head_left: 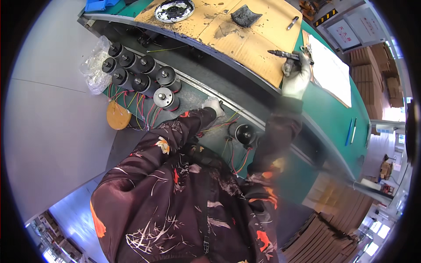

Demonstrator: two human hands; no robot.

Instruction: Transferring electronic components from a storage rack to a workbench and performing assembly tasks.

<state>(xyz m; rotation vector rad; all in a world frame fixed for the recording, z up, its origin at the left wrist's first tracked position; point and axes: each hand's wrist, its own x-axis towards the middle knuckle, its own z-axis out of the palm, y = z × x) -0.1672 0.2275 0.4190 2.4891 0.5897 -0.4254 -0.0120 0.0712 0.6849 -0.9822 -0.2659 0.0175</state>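
Observation:
My right hand [296,79], in a whitish glove smudged dark at the fingertips, is closed around a black marker pen [282,54] over the edge of the cardboard sheet. The pen's narrow end points left. My left hand [213,105], also gloved, rests low by the metal rail with its fingers curled; a small dark bit shows at the fingertips, too small to name. To its left stand several black cylindrical motors [140,82] with coloured wires, one with a paler silvery top [163,97]. Another motor [244,134] stands alone to its right, near my right forearm.
On the raised bench, a stained cardboard sheet [206,26] bears a paint-smeared round dish [174,10], a curved black piece [246,16] and another marker [292,23]. A clipboard with paper [331,72] and two pens [351,131] lie right. A round wooden stool [118,115] and clear plastic bag [97,65] are left.

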